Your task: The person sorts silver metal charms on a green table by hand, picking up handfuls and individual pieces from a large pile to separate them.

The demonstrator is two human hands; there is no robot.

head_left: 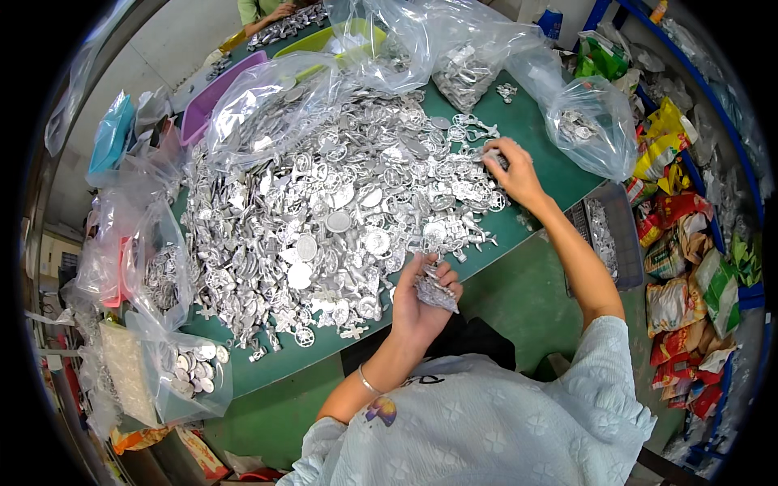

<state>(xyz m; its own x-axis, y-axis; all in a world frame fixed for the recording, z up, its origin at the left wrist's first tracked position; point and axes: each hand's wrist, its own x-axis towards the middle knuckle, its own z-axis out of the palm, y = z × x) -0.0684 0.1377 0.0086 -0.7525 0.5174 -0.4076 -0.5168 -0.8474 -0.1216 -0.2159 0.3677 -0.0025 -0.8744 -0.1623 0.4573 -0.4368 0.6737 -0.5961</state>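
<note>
A wide heap of small silver-grey metal charms (pixel 340 194) covers much of the green table (pixel 284 366); discs, wheel shapes and crosses show among them. At the near edge of the heap, my left hand (pixel 415 312) is palm up, its fingers curled round several metal charms (pixel 435 293). My right hand (pixel 516 172) reaches to the heap's right edge. Its fingers are bent and closed round a greyish piece (pixel 496 157), whose exact shape is mostly hidden by the fingers.
Clear plastic bags with metal pieces stand at the back (pixel 468 79), right (pixel 590 125) and left front (pixel 194 368). A purple tray (pixel 198 117) and a yellow-green tray (pixel 369 34) sit behind. A grey crate (pixel 628 231) is beside the table. Another person's hand (pixel 281 11) works at the far end.
</note>
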